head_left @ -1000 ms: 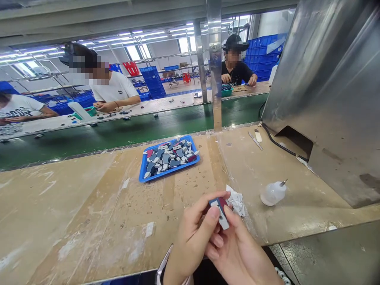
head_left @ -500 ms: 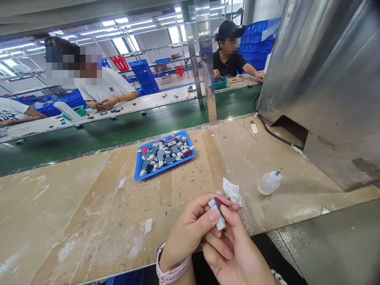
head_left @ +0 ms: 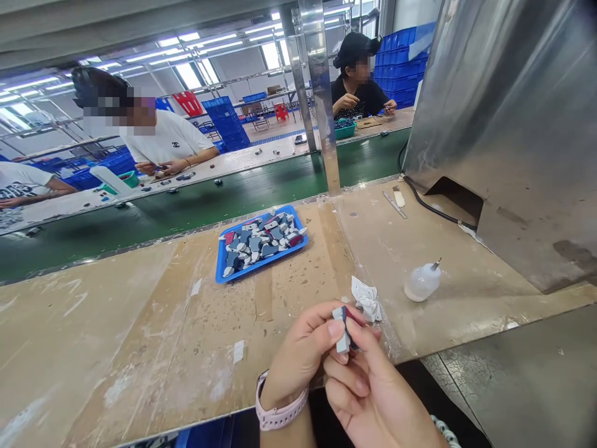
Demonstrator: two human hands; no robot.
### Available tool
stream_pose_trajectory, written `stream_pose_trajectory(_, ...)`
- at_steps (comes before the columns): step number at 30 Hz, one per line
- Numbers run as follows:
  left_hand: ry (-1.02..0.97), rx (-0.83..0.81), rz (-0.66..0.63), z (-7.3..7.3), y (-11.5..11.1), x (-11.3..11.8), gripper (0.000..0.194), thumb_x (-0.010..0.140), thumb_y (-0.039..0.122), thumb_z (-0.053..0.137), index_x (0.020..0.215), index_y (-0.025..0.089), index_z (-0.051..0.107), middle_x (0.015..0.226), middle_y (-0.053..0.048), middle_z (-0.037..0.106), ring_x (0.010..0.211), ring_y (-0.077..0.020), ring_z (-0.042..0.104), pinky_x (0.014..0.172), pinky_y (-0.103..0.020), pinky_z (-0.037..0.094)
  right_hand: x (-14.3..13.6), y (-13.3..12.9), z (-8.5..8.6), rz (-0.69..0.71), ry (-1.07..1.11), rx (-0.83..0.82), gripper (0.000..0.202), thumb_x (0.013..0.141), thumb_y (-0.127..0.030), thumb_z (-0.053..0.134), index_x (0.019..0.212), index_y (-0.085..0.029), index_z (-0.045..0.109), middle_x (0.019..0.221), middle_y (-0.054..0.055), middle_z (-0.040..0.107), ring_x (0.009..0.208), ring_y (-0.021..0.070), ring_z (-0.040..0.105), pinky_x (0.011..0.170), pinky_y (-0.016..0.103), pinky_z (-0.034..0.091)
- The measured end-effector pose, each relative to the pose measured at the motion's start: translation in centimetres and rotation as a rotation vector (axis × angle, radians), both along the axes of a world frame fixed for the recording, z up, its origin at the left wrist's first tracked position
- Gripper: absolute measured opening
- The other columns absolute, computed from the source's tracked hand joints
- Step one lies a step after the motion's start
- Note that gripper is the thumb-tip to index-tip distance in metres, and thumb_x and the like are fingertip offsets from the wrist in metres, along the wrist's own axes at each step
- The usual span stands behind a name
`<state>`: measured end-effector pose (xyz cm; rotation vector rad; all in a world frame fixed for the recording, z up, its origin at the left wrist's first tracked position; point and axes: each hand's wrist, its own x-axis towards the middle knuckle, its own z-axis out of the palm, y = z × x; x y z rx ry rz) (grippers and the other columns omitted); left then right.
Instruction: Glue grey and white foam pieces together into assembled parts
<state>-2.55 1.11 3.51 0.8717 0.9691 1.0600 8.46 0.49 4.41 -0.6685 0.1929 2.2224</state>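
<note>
A small block-like piece in light grey, dark blue and maroon [head_left: 342, 339] is pinched between my two hands above the table's front edge. My left hand [head_left: 303, 348] has its thumb on the grey side, with the fingers curled behind. On the maroon side, my right hand [head_left: 366, 373] presses with thumb and fingers, its other fingers folded underneath. The fingers cover part of the piece. Just beyond them lies a crumpled white tissue [head_left: 367, 298]. Farther back, a blue tray [head_left: 219, 264] holds a heap of similar pieces.
To the right stand a clear squeeze bottle [head_left: 422, 283] with a metal tip and a large metal housing [head_left: 504, 137]. A thin blade-like tool [head_left: 395, 205] lies near a black cable [head_left: 436, 214]. Behind the table runs a green conveyor [head_left: 261, 180], with several co-workers across it.
The piece has turned slightly in my fingers, showing its grey side more edge-on. Parts on the conveyor have shifted left. The co-worker in black has drawn an outstretched arm back.
</note>
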Motion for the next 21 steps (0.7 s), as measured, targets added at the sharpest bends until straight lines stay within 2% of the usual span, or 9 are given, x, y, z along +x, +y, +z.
stream_pose_trajectory(3,0.015,0.004,-0.013,0.0,0.1,-0.1,0.044,0.080,0.057,0.077,0.091,0.015,0.072,0.088,-0.013,0.080,0.107,-0.0302,0.072,0.071,-0.027,0.057,0.2,0.2,0.7,0.019,-0.012,-0.069,0.058,0.031,-0.033,0.105,0.061,-0.014,0.059,0.052,-0.008,0.049,0.039,-0.0030,0.021,0.034,0.011,0.017)
stream_pose_trajectory(5,0.018,0.009,-0.043,-0.2,0.3,-0.3,0.045,0.080,0.058,0.077,0.092,0.015,0.072,0.090,-0.014,0.080,0.104,-0.0295,0.073,0.068,-0.025,0.056,0.3,0.2,0.8,0.023,-0.003,-0.085,0.058,0.029,-0.032,0.106,0.060,-0.014,0.060,0.052,-0.008,0.049,0.039,-0.0034,0.021,0.034,0.010,0.017)
stream_pose_trajectory(9,0.046,0.027,-0.048,-0.5,0.6,-0.3,0.050,0.080,0.060,0.077,0.094,0.013,0.073,0.083,-0.013,0.079,0.076,-0.0247,0.074,0.063,-0.026,0.055,0.6,0.1,0.5,0.013,0.030,-0.094,0.054,0.034,-0.030,0.105,0.065,-0.014,0.064,0.055,-0.008,0.050,0.039,-0.0028,0.024,0.035,0.010,0.018)
stream_pose_trajectory(11,0.065,0.038,-0.014,-0.6,0.6,0.1,0.050,0.084,0.060,0.073,0.097,0.012,0.073,0.080,-0.011,0.077,0.072,-0.0223,0.072,0.067,-0.027,0.057,0.7,0.2,0.3,-0.003,0.057,-0.085,0.052,0.038,-0.029,0.105,0.069,-0.015,0.065,0.056,-0.008,0.050,0.040,-0.0021,0.025,0.036,0.011,0.019)
stream_pose_trajectory(14,0.124,0.082,0.084,-0.7,0.6,0.7,0.050,0.090,0.058,0.069,0.116,0.015,0.071,0.103,-0.012,0.077,0.075,-0.0178,0.071,0.073,-0.026,0.058,0.9,0.8,0.0,-0.036,0.114,-0.072,0.049,0.045,-0.025,0.104,0.074,-0.015,0.066,0.057,-0.010,0.049,0.040,-0.0018,0.025,0.036,0.012,0.020)
stream_pose_trajectory(16,0.249,0.219,0.215,-0.8,0.7,0.8,0.052,0.092,0.055,0.069,0.131,0.021,0.065,0.127,-0.012,0.071,0.084,-0.0183,0.072,0.079,-0.027,0.059,1.1,1.3,-0.3,-0.066,0.150,-0.072,0.047,0.049,-0.024,0.103,0.077,-0.013,0.067,0.059,-0.010,0.050,0.040,-0.0020,0.026,0.036,0.013,0.023)
stream_pose_trajectory(18,0.375,0.468,0.282,-1.0,0.7,0.7,0.055,0.091,0.057,0.071,0.135,0.025,0.064,0.138,-0.011,0.064,0.107,-0.0247,0.070,0.095,-0.033,0.057,1.4,1.5,-0.6,-0.095,0.168,-0.056,0.044,0.055,-0.026,0.101,0.081,-0.011,0.068,0.062,-0.009,0.052,0.041,-0.0012,0.030,0.038,0.013,0.030)
stream_pose_trajectory(20,0.428,0.684,0.234,-1.1,0.9,0.4,0.060,0.085,0.061,0.075,0.134,0.027,0.066,0.137,-0.010,0.065,0.125,-0.0287,0.062,0.106,-0.035,0.052,1.6,1.6,-0.8,-0.101,0.184,-0.059,0.042,0.062,-0.029,0.098,0.086,-0.010,0.069,0.065,-0.007,0.053,0.045,0.0011,0.036,0.041,0.014,0.036)
stream_pose_trajectory(21,0.442,0.744,0.191,-1.1,1.0,0.3,0.063,0.082,0.062,0.078,0.132,0.027,0.067,0.135,-0.010,0.067,0.127,-0.0288,0.060,0.108,-0.035,0.051,1.6,1.6,-0.8,-0.106,0.196,-0.078,0.039,0.066,-0.030,0.095,0.086,-0.010,0.070,0.066,-0.006,0.053,0.047,0.0023,0.039,0.044,0.015,0.039)
